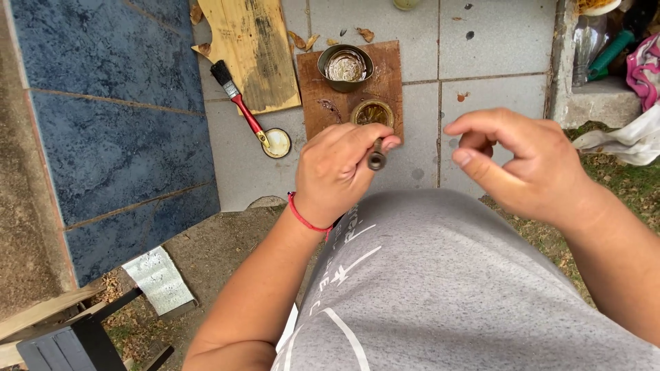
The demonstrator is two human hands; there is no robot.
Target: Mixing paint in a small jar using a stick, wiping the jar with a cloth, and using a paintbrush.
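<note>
Far left lies the blue tile [110, 130] — a dark slab edging the grey paving. Next to it a pale board [251, 51] rests on the paving, and a brush [237, 99] with a red handle lies along the board's lower left edge, bristles up and away from the person, handle running down and right to a round lid [278, 142], which its tip touches.

Right of that sits a brown board [350, 86]. On it stand a tin [345, 66] at the far end and a smaller open jar [372, 113] nearer the person, just apart from each other.

The left hand [340, 172] hovers just below the brown board, closed around a small dark tool [376, 158] — thumb and fingers pinch it, and only its round end shows. Its long axis seems to point nearly straight at the camera, so its length cannot be told. The jar lies directly beyond this hand, very near the knuckles; the left hand is clearly the nearer one to it.

The right hand [522, 161] hangs in the air to the right, holding nothing, fingers loosely curled, thumb and forefinger close together. It is level with the left hand and a gap apart from the tool.

A red cord [302, 216] circles the left wrist. Far right, rags [629, 134] lie heaped by a concrete step [598, 96].
</note>
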